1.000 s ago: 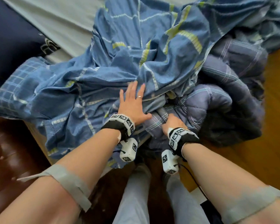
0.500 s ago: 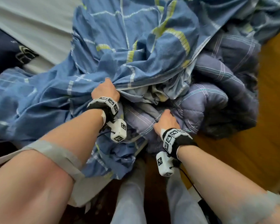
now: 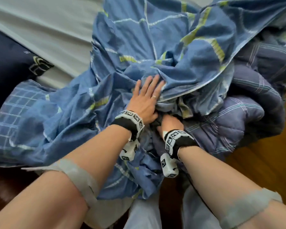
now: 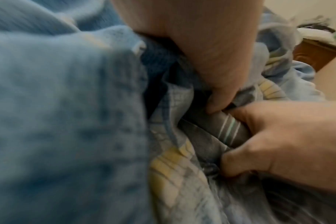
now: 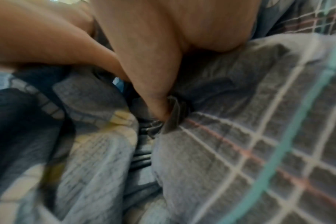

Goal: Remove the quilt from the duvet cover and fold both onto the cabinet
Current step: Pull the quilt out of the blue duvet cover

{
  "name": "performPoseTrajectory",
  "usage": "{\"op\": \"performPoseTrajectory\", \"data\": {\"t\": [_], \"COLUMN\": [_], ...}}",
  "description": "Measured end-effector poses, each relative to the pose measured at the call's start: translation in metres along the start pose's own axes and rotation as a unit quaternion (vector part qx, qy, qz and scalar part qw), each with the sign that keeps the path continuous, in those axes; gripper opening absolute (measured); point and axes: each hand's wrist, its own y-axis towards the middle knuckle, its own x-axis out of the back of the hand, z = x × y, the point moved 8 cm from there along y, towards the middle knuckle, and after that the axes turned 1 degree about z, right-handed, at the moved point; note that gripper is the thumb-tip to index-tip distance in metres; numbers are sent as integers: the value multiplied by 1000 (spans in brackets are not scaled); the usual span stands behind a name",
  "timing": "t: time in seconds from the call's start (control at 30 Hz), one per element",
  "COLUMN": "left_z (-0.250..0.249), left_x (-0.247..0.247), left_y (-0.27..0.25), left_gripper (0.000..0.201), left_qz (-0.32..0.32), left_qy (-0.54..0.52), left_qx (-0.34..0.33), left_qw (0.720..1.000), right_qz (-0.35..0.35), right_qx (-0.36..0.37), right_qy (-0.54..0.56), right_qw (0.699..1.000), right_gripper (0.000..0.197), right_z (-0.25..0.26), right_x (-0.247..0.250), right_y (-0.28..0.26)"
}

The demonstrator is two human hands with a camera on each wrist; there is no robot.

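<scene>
a: from the head view, what do you see?
b: the blue duvet cover [image 3: 139,47] lies crumpled on the bed [image 3: 48,33], and the purple plaid quilt [image 3: 248,116] bulges out of it on the right, hanging toward the wood floor [image 3: 271,162]. the left hand [image 3: 146,100] lies flat on the cover, fingers spread and straight. the right hand [image 3: 169,123] sits just beside it, fingers curled down into the fabric at the cover's opening.

a: and the left wrist view?
b: blurry. the left hand [image 4: 211,60] presses on the blue duvet cover [image 4: 67,121], its thumb against a fold. the right hand [image 4: 278,144] is clenched around a grey striped roll of the quilt [image 4: 228,130].

a: the right wrist view?
b: the right hand [image 5: 153,60] pinches a dark bunched bit of the quilt [image 5: 240,151] between thumb and fingers. the left hand [image 5: 48,42] touches it from the left, and the duvet cover [image 5: 96,166] sits below.
</scene>
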Motion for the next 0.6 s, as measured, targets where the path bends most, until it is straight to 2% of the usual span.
{"op": "performPoseTrajectory", "data": {"t": [0.03, 0.1, 0.17, 0.2, 0.3, 0.37, 0.43, 0.5, 0.53, 0.6], "left_z": [-9, -10, -1, 5, 34, 54, 60, 48, 33, -13], "left_x": [-11, -28, -32, -30, -13, -1, 8, 14, 21, 41], "left_y": [5, 13, 20, 21, 24, 23, 23, 24, 25, 23], "left_gripper": [102, 75, 61, 59, 54, 51, 55, 72, 86, 112], "left_qz": [46, 148, 199, 205, 177, 163, 165, 155, 124, 22], "left_qy": [-8, 10, 52, 74, 98, 78, 67, 58, 46, 2], "left_qx": [-21, -14, 1, 11, 110, 182, 204, 190, 160, 31], "left_qw": [999, 989, 979, 976, 973, 967, 963, 968, 978, 999], "right_qz": [-10, -38, -57, -62, -85, -107, -117, -106, -101, -104], "right_qx": [-6, -24, -30, -32, -43, -83, -130, -149, -147, -148], "right_qy": [-2, 4, 10, 11, 4, -5, 5, 9, 8, 14], "right_qw": [1000, 999, 998, 997, 995, 991, 985, 983, 984, 983], "right_gripper": [39, 35, 38, 40, 34, 34, 37, 43, 47, 56], "right_z": [-5, -20, -34, -41, -71, -105, -139, -153, -150, -133], "right_x": [3, 12, 21, 26, 43, 52, 53, 45, 40, 32], "right_y": [0, -3, -9, -13, -27, -38, -49, -54, -53, -49]}}
